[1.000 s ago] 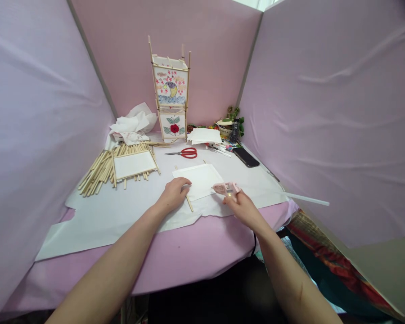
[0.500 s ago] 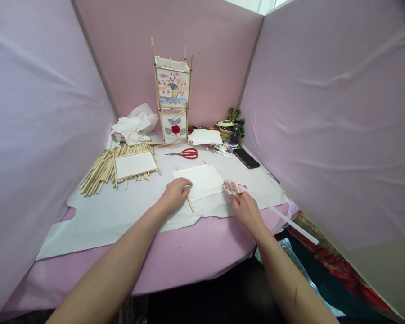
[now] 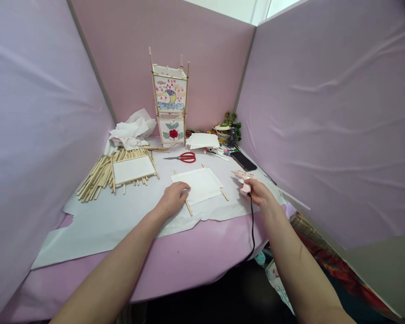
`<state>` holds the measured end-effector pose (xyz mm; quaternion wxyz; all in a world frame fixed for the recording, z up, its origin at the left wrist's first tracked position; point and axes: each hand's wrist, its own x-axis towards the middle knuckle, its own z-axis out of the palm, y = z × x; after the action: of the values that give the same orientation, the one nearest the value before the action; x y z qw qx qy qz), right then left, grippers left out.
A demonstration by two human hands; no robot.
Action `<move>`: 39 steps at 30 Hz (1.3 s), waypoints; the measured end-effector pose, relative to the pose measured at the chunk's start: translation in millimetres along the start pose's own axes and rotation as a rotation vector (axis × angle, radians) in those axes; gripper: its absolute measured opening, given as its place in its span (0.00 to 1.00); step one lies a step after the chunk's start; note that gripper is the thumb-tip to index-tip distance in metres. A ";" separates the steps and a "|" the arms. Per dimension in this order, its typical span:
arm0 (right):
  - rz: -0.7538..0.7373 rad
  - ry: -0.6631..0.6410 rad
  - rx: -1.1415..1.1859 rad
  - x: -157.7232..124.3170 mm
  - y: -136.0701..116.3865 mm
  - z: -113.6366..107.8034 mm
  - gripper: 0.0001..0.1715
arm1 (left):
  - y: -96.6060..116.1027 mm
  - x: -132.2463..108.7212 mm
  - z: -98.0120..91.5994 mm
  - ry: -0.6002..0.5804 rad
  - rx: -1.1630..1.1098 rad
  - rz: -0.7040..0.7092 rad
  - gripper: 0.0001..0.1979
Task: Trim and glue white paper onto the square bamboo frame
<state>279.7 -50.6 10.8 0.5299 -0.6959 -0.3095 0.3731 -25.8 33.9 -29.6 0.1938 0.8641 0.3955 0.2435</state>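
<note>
My left hand (image 3: 176, 196) rests on the left edge of a white paper panel (image 3: 202, 184), its fingers lying over the paper. Wooden sticks (image 3: 224, 194) poke out from under the panel at its corners. To the right of the panel, my right hand (image 3: 257, 191) is closed round the handle of a pink glue gun (image 3: 245, 187), whose tip points left above the table. A black cord hangs down from the handle. A finished-looking framed panel (image 3: 134, 170) lies on a pile of sticks (image 3: 96, 178) at the left.
Red-handled scissors (image 3: 187, 157) lie behind the panel. A tall lantern-like stick frame (image 3: 170, 105) with drawings stands at the back. Crumpled paper (image 3: 135, 128) is at back left. A paper stack (image 3: 203, 140), a phone (image 3: 243, 161) and a small pot (image 3: 222, 132) are at back right.
My right hand has moved away from the panel's right edge to the right with the glue gun, uncovering a stick end there. The view has shifted slightly. My left hand stays on the panel.
</note>
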 end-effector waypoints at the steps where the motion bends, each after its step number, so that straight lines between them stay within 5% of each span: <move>1: 0.007 0.009 -0.048 3.1 0.3 -0.6 0.03 | 0.0 0.0 0.1 0.001 0.000 0.000 0.13; 14: -0.039 0.250 -0.887 12.2 18.7 -26.1 0.27 | 4.9 -1.5 -1.6 0.009 -0.011 -0.002 0.13; 18: -0.239 0.292 -0.983 -9.3 16.1 -15.6 0.29 | 3.4 -0.2 -7.4 0.209 0.001 -0.053 0.12; 22: -0.453 0.064 -0.807 -17.4 9.4 15.9 0.19 | -3.3 1.7 -13.3 0.336 0.115 -0.275 0.15; 25: -0.423 -0.098 -0.754 -14.1 7.7 43.4 0.22 | -4.6 1.9 -11.5 0.236 0.229 -0.404 0.19; 28: -0.392 -0.180 -0.730 -12.3 9.7 62.4 0.24 | -2.3 1.0 -6.3 0.127 0.264 -0.374 0.21; 32: -0.422 -0.215 -0.683 -13.5 15.8 71.6 0.23 | -2.9 1.4 -3.4 0.075 0.103 -0.267 0.24; 39: -0.389 -0.207 -0.563 -9.4 25.9 71.4 0.25 | 2.0 6.5 -10.1 0.328 -0.679 -0.416 0.23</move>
<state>215.1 -28.7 -23.9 0.3442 -0.7011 -0.5791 0.2338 -26.7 39.2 -18.7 0.4466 0.6030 0.4843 0.4499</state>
